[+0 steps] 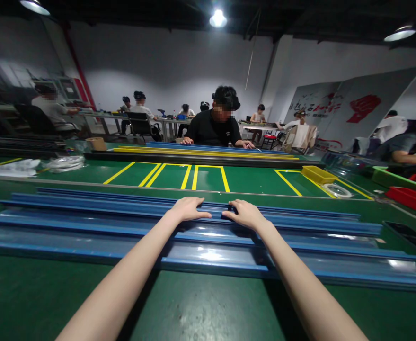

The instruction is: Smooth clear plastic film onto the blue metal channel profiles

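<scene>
Long clear plastic strips with blue edges (87,227) lie side by side across the green table in front of me. My left hand (188,209) reaches over one of the farther blue-edged strips (122,206), its fingers over the far side and its thumb pointing right along the near side. A short gap to the right, my right hand (245,213) grips the same strip, thumb toward the left hand. The fingertips are partly hidden behind the strip. Nearest to me lies a wider clear strip (211,255) with blue edges, below my wrists.
Across the green table (208,303), yellow tape lines (184,177) mark the surface. Black, yellow and blue strips (208,152) lie before a co-worker in black (211,128). A yellow tray (317,174), a red tray (411,200) and a dark phone-like slab (411,238) are at right.
</scene>
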`<state>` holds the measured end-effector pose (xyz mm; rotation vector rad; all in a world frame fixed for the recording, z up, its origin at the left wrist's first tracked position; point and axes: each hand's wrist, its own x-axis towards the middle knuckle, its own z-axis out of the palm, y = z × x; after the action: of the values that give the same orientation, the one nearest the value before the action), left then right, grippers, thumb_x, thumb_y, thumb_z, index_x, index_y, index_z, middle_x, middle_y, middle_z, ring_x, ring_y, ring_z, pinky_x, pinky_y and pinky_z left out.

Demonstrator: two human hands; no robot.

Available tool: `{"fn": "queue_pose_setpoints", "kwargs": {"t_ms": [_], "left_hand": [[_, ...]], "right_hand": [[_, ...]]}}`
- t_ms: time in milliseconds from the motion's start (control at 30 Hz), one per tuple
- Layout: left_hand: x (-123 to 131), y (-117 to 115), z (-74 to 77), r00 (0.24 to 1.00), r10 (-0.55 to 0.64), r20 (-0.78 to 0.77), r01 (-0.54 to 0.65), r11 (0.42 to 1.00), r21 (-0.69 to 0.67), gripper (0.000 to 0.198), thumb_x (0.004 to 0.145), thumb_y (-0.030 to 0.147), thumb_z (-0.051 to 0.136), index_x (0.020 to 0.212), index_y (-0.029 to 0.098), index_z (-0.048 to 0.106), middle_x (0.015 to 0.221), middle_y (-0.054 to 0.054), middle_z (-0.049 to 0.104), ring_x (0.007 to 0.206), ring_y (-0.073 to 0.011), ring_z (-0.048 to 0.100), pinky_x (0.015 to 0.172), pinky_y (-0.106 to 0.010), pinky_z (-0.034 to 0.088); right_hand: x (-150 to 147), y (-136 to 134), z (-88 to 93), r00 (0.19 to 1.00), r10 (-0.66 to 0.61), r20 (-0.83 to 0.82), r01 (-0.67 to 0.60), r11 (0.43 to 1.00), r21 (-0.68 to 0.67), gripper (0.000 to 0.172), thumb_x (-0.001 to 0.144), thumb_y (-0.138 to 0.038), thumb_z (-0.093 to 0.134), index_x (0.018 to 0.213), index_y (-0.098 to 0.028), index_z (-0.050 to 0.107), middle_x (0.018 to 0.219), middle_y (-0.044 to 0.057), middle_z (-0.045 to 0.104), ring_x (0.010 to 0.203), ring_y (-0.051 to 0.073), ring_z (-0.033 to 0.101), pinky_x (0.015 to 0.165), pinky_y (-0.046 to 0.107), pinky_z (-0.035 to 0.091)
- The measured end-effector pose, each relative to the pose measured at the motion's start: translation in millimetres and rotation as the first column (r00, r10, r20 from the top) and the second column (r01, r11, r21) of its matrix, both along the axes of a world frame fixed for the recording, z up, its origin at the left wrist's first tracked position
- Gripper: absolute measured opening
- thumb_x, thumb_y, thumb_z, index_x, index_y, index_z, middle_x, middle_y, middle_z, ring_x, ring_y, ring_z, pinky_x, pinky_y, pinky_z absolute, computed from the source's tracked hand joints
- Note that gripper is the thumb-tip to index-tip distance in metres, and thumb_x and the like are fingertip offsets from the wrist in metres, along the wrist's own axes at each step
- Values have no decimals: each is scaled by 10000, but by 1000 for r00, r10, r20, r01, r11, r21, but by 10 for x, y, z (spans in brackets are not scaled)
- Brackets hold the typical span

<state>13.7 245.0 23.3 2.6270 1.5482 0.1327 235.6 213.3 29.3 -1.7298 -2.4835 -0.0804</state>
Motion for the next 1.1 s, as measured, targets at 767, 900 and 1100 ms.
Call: {"fn": "queue_pose_setpoints", "kwargs": {"t_ms": [767,900,1100], "left_hand": [[-86,-186,693,991,-28,-133,73,933,351,790,654,770,216,1098,199,533,902,-120,596,853,-270,559,685,-331,389],[-184,-527,845,986,-40,-164,102,916,387,776,655,768,220,1077,203,546,858,-100,599,807,-247,569,652,-308,386],[-344,-1073,894,976,-57,-210,140,905,401,762,653,755,276,1104,195,526,880,-101,600,792,-242,575,633,-301,393]], "right_hand": [[-69,-138,630,982,-15,187,-34,966,256,689,713,-710,182,898,-135,514,867,124,593,807,227,554,688,311,382],[-146,-499,751,980,-17,197,-36,965,261,690,703,-717,204,929,-142,511,885,128,596,802,226,561,650,299,383],[-294,-1110,729,982,-22,185,-32,959,282,681,727,-699,170,905,-141,516,880,130,601,803,226,562,625,291,389]]}}
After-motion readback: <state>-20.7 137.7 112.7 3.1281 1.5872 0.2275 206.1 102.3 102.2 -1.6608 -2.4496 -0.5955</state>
